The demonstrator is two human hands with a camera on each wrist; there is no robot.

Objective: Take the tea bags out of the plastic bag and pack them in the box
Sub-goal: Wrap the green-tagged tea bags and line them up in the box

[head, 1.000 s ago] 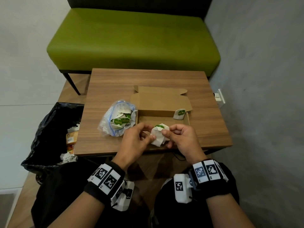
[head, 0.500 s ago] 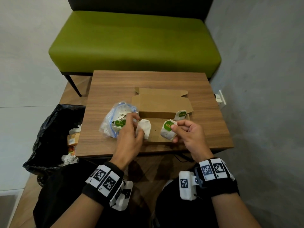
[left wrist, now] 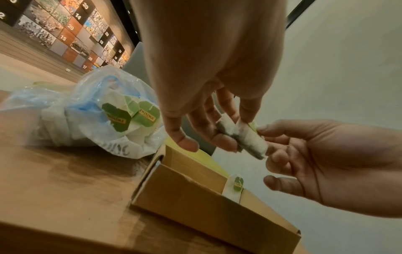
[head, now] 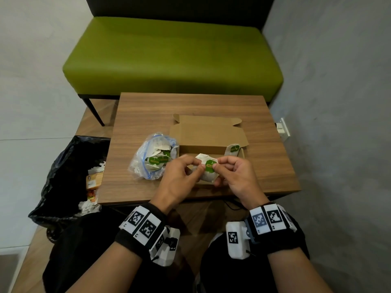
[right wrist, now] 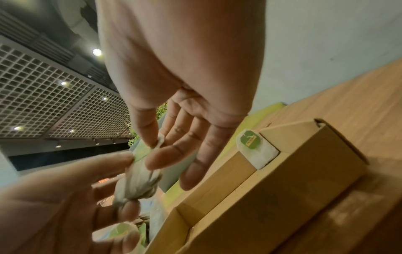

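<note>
Both hands meet above the near part of the open cardboard box (head: 208,142), sharing one white tea bag (head: 206,168) with a green tag. The left hand (head: 177,178) pinches its left edge between thumb and fingers; the right hand (head: 237,176) pinches the tag side with thumb and forefinger, its other fingers loosely spread. In the left wrist view the tea bag (left wrist: 243,135) looks rolled or bunched, dark contents showing through the paper.

Whether a second bag lies behind the held one cannot be told. The hands hide most of the box floor.

Another tea bag in the box (head: 232,149) stands upright against its right end wall. The clear plastic bag (head: 151,159) with blue trim lies on the tabletop (head: 190,106) just left of the box, mouth open, more green-tagged tea bags piled inside. A black bin bag (head: 63,176) beside the tabletop holds wrappers and paper scraps.
</note>
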